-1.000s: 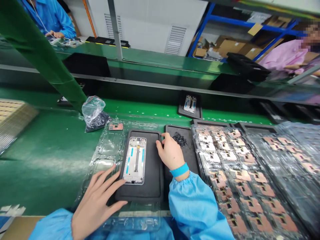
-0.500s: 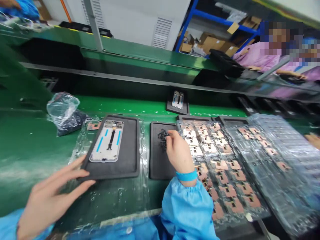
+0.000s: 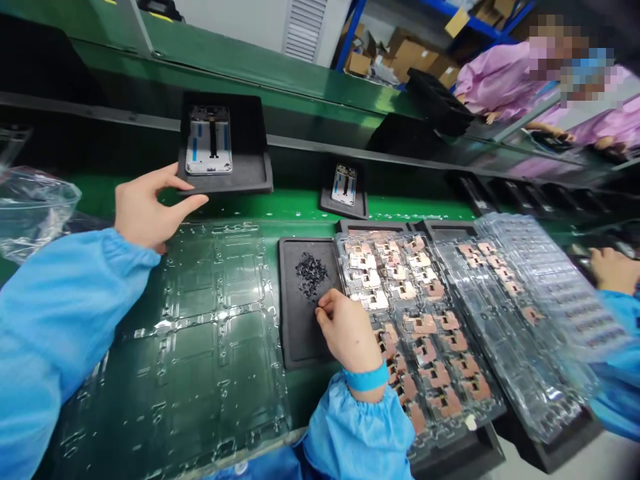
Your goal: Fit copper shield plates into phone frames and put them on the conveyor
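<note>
My left hand [image 3: 150, 207] grips the near left corner of a black tray [image 3: 253, 157], thumb below and fingers at the edge. On that tray lies a silver phone frame [image 3: 205, 150] with blue strips and a black ribbon down its middle. My right hand [image 3: 350, 330] is over a second black tray [image 3: 297, 340], its thumb and forefinger pinched together. Whatever is between those fingertips is too small to make out. Just beyond them is a loose pile of tiny black parts [image 3: 311, 273].
An empty-celled clear plastic tray [image 3: 220, 317] lies in front of me. Clear trays of copper-coloured boards [image 3: 425, 323] stand to the right. Another black tray with a phone frame [image 3: 345, 185] sits farther back. A co-worker's hand [image 3: 615, 270] is at far right.
My left hand has carried the black tray with the phone frame up and away from me, off the clear plastic tray. My right hand has drawn back slightly from the black parts.
</note>
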Demonstrator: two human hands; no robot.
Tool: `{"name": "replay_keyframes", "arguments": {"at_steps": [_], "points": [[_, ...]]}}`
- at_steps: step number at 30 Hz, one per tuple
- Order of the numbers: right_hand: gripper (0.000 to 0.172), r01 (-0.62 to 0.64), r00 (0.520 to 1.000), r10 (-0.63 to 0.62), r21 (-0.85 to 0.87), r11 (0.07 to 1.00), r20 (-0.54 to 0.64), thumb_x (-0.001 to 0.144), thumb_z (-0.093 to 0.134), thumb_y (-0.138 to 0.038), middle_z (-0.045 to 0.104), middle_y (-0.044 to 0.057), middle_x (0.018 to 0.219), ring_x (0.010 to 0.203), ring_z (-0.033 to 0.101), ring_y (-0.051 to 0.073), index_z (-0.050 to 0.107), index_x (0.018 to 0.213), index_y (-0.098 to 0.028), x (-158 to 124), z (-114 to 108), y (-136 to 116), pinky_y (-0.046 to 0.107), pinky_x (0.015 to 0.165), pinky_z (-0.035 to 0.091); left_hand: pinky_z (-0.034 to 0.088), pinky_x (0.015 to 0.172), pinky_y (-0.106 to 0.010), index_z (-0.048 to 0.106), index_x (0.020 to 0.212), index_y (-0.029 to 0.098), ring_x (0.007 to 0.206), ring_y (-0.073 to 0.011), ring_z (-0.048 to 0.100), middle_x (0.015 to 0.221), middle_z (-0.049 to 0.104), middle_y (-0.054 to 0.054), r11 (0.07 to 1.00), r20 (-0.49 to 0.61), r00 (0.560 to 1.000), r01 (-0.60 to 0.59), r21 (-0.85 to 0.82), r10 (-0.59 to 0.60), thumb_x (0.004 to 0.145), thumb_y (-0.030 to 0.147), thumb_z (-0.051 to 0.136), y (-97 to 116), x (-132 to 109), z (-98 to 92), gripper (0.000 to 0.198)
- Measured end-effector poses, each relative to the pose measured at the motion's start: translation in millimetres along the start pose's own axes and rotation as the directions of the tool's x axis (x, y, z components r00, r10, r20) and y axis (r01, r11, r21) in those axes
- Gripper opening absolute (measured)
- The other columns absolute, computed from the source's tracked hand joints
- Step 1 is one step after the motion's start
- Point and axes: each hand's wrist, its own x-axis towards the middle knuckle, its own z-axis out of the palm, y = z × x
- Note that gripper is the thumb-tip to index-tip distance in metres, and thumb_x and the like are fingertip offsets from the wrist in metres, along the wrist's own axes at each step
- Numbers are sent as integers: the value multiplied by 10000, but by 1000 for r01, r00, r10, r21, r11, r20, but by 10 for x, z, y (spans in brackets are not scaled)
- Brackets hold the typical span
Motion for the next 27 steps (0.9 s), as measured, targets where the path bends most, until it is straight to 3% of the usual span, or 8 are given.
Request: {"name": "replay_keyframes", "arguments": {"at_steps": [4,9,13,15,17,19,23,27], "points": [[175,-35,999,35,-15,999,34,887,662,-39,726,43,822,754,687,223,612,849,-203,3,-25,-39,295,657,427,430,1014,-298,692,1134,26,1250,-204,587,1226,660,158,998,45,998,51,-38,-49,882,652,274,-108,318,218,794],[145,-64,997,65,-21,998,52,901,671,-50,729,57,886,788,677,214,634,893,-190,12,-19,-64,286,674,418,448,1032,-430,704,1105,40,1177,-231,646,977,657,132,996,177,981,78,43,-84,937,608,151,-308,424,413,810],[130,-74,996,75,-32,997,44,894,697,-62,722,58,879,783,661,213,644,907,-179,23,-2,-48,280,656,392,506,1043,-437,698,1194,144,1168,-277,675,1185,721,-22,994,240,967,71,87,-90,902,601,542,-439,465,516,564],[126,-70,997,71,-31,997,35,890,711,-69,720,54,869,776,656,209,646,906,-177,20,5,-48,277,652,382,514,1034,-456,546,1428,185,1202,-312,656,1343,673,-96,994,260,962,61,95,-84,856,590,624,-456,461,504,706],[124,-62,998,63,-27,998,24,889,723,-80,718,48,862,778,654,208,647,906,-177,9,8,-57,276,651,371,492,1024,-522,341,1575,179,1260,-373,613,1428,611,-138,990,251,963,68,123,-97,874,619,567,-441,412,449,858],[129,-56,998,57,-20,998,7,885,733,-84,717,41,849,783,655,209,648,902,-179,-4,1,-71,277,646,356,467,983,-576,296,1592,156,1259,-431,596,1420,606,-162,984,222,968,82,157,-116,894,650,478,-408,298,382,874],[93,-69,995,70,5,998,-65,918,732,-153,706,26,785,757,652,218,648,906,-190,-22,-80,-92,285,608,311,460,893,-544,546,1399,166,1164,-422,639,1245,707,-138,984,201,975,61,168,-95,930,635,331,-331,-96,340,697],[61,-151,963,158,49,987,-220,1014,619,-234,689,10,718,702,642,220,637,969,-197,-135,-266,-82,300,572,270,426,942,-497,695,1116,202,1178,-382,634,1175,737,-85,988,183,983,-15,151,-13,918,579,336,-262,-452,419,558]]}}
